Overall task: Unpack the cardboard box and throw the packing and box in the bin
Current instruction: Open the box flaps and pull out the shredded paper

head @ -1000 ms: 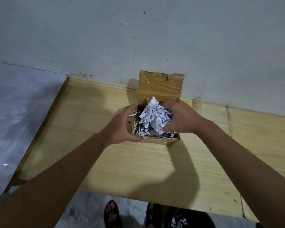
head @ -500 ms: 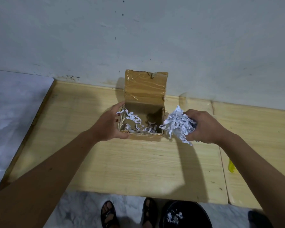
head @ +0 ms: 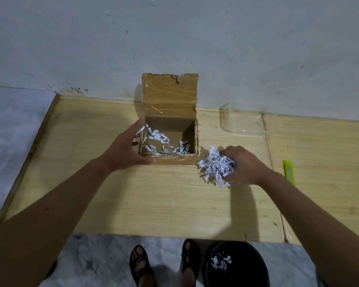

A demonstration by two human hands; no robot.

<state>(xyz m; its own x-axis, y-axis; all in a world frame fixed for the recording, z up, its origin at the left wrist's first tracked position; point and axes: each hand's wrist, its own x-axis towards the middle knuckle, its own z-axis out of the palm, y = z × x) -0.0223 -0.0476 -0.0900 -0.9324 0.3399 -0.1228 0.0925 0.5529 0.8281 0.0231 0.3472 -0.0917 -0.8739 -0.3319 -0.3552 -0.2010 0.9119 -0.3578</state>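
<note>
While the brown cardboard box (head: 170, 129) sits open at frame centre, unpacking is midway — a handful of packing is out, not yet binned.

Right hand (head: 245, 165), just right of the box, has its fingers curled tight around a clump of white shredded paper (head: 215, 165) hanging just above the pale wooden table (head: 164, 201). Left hand (head: 123, 150) steadies the box's left wall, fingers loosely spread, thumb along the front edge. Loose shreds remain inside. Next, I judge, the clump must travel down-frame to the round black bin (head: 235, 264) at lower centre-right — then release.
</note>
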